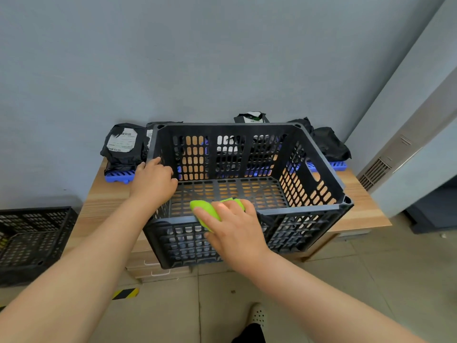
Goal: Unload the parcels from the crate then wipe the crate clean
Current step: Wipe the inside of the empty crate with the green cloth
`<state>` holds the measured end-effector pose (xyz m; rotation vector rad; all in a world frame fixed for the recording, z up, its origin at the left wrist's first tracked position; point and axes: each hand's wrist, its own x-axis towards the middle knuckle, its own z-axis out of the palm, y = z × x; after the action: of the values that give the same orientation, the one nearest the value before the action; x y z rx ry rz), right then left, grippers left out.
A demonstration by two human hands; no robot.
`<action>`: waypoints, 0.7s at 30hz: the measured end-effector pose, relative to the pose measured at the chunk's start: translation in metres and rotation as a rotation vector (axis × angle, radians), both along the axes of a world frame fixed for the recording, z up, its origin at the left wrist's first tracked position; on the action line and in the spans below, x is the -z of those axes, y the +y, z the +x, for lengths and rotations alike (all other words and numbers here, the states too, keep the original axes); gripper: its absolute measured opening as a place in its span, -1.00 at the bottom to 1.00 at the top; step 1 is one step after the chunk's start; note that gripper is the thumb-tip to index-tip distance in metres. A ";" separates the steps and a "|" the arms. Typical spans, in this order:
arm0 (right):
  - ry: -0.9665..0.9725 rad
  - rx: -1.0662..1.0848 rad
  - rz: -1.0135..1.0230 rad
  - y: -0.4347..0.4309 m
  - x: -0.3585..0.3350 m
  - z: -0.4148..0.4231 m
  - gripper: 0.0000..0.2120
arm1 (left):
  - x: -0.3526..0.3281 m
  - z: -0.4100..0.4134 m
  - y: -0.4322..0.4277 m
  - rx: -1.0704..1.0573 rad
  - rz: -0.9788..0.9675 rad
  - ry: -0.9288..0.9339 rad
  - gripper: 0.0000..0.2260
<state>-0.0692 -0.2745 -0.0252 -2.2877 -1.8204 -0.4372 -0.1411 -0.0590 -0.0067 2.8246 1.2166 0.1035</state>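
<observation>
Crate [319, 220] on wooden table [359, 194]: left fingers [166, 172] grip its wall, right fingers [206, 214] clutch cloth [204, 207].

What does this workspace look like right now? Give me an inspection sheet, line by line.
Surface: wooden cabinet top, with the crate standing on it.
Job's things: black crate holds no parcels; black parcels lie behind it on blue pallets; green cloth lies on the near rim.
Clutter: nothing seen.
Grippers: left hand grips the crate's left wall; right hand holds the cloth on the rim.
Cables: nothing seen.
Surroundings: grey wall, second crate at left, wall vent at right.
</observation>
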 end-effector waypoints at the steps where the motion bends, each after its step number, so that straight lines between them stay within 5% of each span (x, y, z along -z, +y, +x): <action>1: -0.002 0.008 -0.003 -0.006 0.001 0.007 -0.50 | 0.000 0.000 -0.001 0.004 0.008 -0.005 -0.70; 14: 0.076 0.200 0.051 -0.086 0.006 0.088 -0.60 | 0.002 0.000 -0.006 0.029 0.161 -0.001 -0.70; 21: 0.146 0.266 -0.018 -0.118 -0.006 0.134 -0.48 | -0.002 0.016 -0.007 0.033 0.139 -0.007 -0.67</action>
<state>0.0649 -0.3923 -0.0191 -2.5113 -1.4654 -0.2831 -0.1255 -0.0655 -0.0050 2.9578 1.2053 0.2038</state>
